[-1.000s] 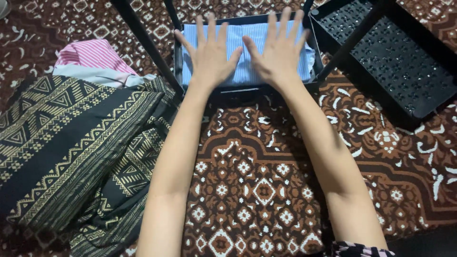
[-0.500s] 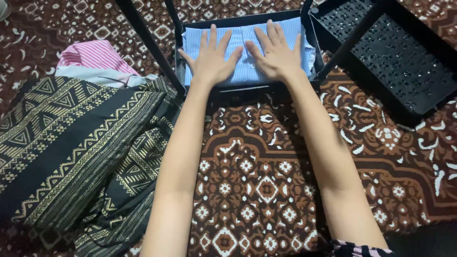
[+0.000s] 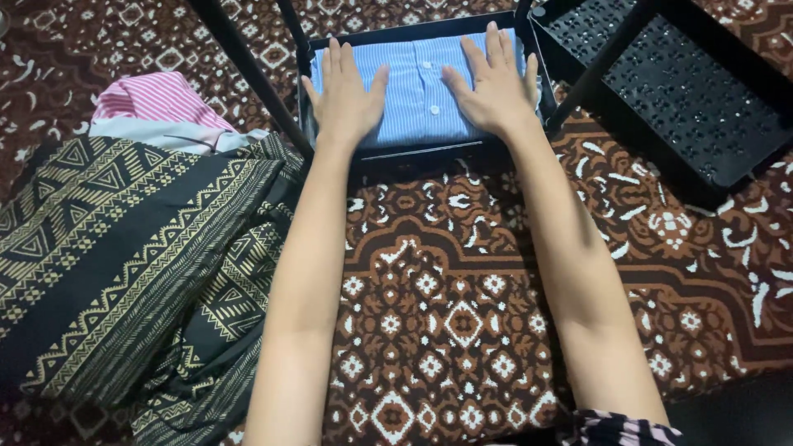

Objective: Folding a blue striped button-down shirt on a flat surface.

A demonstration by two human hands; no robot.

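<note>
The folded blue striped shirt [image 3: 419,91] is seen lying flat in a black tray [image 3: 429,153] at the far middle of the scene, its white buttons running down the centre between the two hands. The left hand [image 3: 345,95] is pressed palm-down on the left part of the shirt, and the right hand [image 3: 494,83] is laid likewise on the right part; in both, the grip is flat and spread, with nothing held. The tray is set between slanting black bars [image 3: 248,70]. To the right, a black perforated shelf [image 3: 686,99] is seen tilted on the patterned brown carpet [image 3: 446,306]. At the near left, a black cloth with gold geometric bands [image 3: 124,264] is heaped, and beyond it a folded pink striped garment [image 3: 157,97] lies on a pale one.
</note>
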